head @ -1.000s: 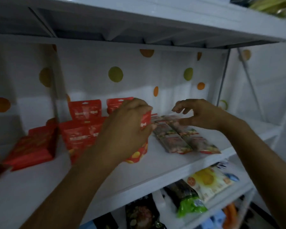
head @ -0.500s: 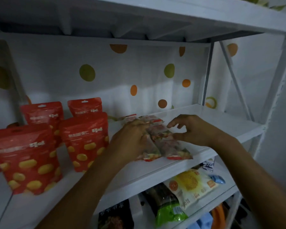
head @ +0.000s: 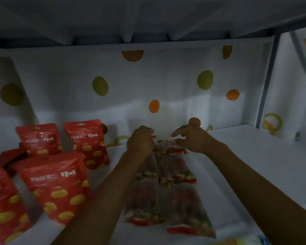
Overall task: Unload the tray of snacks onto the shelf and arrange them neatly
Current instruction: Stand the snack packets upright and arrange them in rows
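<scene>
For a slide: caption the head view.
Left hand and right hand hold flat snack packs on a white shelf beside upright red pouches.

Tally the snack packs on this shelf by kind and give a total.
Red pouches, upright: 4
Clear flat packets: 4
Total: 8, leaving out a blurred red shape behind the left pouches.
</scene>
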